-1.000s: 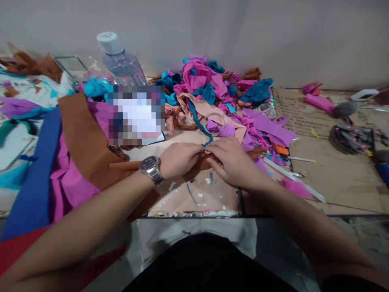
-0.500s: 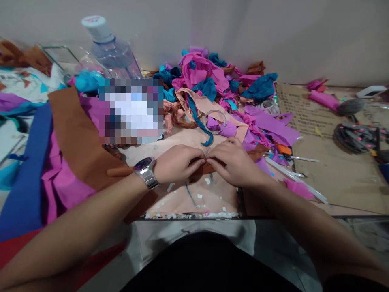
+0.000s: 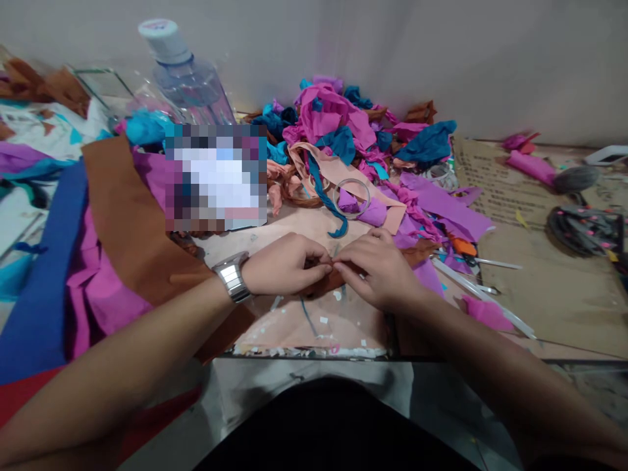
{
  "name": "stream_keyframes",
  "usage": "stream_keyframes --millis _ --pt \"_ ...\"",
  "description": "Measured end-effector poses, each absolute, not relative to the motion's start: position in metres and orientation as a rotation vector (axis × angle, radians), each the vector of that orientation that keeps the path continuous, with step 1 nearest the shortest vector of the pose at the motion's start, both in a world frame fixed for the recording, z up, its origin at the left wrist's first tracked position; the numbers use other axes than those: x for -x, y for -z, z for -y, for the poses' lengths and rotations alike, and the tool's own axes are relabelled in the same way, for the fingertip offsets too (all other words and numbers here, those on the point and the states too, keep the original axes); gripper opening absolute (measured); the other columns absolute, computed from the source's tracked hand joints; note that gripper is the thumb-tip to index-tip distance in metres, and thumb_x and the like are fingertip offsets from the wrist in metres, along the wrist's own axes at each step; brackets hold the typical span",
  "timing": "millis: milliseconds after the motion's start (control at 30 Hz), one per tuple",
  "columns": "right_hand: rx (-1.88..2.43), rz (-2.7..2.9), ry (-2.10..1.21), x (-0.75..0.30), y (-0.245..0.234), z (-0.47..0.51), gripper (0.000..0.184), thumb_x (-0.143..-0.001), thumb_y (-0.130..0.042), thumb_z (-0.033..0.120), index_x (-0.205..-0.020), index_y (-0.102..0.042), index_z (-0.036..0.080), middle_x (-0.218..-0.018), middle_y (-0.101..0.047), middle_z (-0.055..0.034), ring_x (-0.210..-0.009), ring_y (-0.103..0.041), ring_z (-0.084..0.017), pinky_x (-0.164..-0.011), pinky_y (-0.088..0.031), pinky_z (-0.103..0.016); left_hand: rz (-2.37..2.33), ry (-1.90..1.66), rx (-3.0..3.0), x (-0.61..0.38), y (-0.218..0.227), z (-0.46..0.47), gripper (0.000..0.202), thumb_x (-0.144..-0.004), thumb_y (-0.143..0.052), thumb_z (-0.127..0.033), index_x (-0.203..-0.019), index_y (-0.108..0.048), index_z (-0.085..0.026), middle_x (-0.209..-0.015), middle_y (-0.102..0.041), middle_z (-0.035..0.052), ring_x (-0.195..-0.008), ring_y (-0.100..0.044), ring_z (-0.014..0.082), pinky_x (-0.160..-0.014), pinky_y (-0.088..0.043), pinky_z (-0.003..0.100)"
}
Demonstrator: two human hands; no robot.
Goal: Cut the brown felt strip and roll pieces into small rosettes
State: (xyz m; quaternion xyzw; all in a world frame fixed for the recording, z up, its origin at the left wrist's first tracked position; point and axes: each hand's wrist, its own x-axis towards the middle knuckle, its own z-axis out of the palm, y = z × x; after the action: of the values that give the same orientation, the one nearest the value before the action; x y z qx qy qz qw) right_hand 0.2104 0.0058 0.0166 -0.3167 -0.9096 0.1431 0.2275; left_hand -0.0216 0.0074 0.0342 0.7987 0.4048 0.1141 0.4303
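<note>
My left hand (image 3: 287,263), with a metal watch (image 3: 232,276) on its wrist, pinches a strip of brown crepe paper (image 3: 330,282) low over the work surface. My right hand (image 3: 373,267) meets it fingertip to fingertip, closed on the same strip. Most of the strip is hidden under the fingers. Just beyond the hands lie a twisted teal paper strip (image 3: 324,195) and a clear ring like a tape roll (image 3: 352,198). A wide brown crepe sheet (image 3: 128,216) lies left of my left hand, partly under the forearm.
A heap of crumpled pink, teal and purple paper (image 3: 333,118) is piled against the wall. A capped clear bottle (image 3: 189,85) stands at the back left, behind a blurred-out patch. Cardboard (image 3: 530,281) covers the right side, with white sticks (image 3: 483,297) and orange-handled scissors (image 3: 464,246) near its edge.
The view has shifted slightly, so things on the table sit a little further right. My hands stay together on the brown strip, with the left wrist turned a little.
</note>
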Motion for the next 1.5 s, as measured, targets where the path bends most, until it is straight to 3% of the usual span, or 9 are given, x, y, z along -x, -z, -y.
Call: stream_keyframes --millis 267,833,1500 --pt "0.848 2.486 -0.37 -0.2098 -0.0153 -0.0059 0.011 -0.099 -0.061 0.025 -0.095 -0.069 0.019 -0.087 -0.077 -0.0024 -0.082 -0.066 -0.018 -0.094 -0.034 -0.042 -0.97 -0.275 -1.943 0.0244 -0.0312 -0.0105 0.03 -0.097 -0.055 -0.034 -0.078 -0.067 -0.014 -0.065 -0.061 -0.0017 -0.06 -0.046 0.0094 -0.058 -0.032 0.023" --pt "0.788 2.475 -0.364 -0.2104 -0.0125 -0.0041 0.013 -0.099 -0.062 0.022 -0.107 -0.073 0.024 -0.1 -0.08 -0.0003 -0.09 -0.07 -0.018 -0.097 -0.033 -0.043 -0.963 -0.302 -1.713 0.0249 -0.0327 -0.012 0.015 -0.084 -0.057 -0.022 -0.082 -0.069 -0.013 -0.069 -0.061 -0.0026 -0.062 -0.049 0.0097 -0.06 -0.038 0.021" --pt "0.82 2.472 -0.325 -0.2094 -0.0108 -0.0046 0.013 -0.098 -0.061 0.023 -0.103 -0.073 0.024 -0.096 -0.08 -0.0009 -0.088 -0.068 -0.018 -0.095 -0.031 -0.044 -0.99 -0.218 -1.972 0.0289 -0.0377 -0.0115 0.032 -0.094 -0.057 -0.035 -0.076 -0.071 -0.013 -0.063 -0.059 -0.0013 -0.056 -0.044 0.0089 -0.056 -0.03 0.022"
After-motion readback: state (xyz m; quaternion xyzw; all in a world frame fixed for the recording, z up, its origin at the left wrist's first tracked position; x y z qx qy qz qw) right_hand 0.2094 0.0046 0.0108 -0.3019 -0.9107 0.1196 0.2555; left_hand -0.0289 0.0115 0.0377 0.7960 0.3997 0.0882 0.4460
